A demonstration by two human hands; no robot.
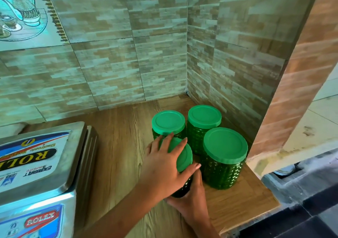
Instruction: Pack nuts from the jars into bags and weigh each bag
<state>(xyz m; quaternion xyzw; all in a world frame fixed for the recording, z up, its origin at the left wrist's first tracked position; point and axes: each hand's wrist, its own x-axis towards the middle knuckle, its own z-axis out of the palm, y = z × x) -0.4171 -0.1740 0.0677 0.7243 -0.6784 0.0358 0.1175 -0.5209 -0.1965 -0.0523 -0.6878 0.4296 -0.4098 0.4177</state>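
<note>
Several green textured jars with green lids stand in the corner of a wooden counter [118,146]. My left hand [164,164] lies over the lid [183,159] of the front-left jar, fingers spread across the top and thumb hooked round the rim. My right hand [192,195] grips that jar's dark green body [184,188] from the near side, hiding most of it. The jar is tilted slightly toward me. Other closed jars sit at the back left [168,121], back right [204,118] and front right [225,146]. No bags or loose nuts are in view.
A steel weighing scale [40,164] with a "ROLEX" label stands at the left, close to my left forearm. Tiled walls [128,55] close the counter at the back and right. The counter's right edge [267,199] drops to a dark surface.
</note>
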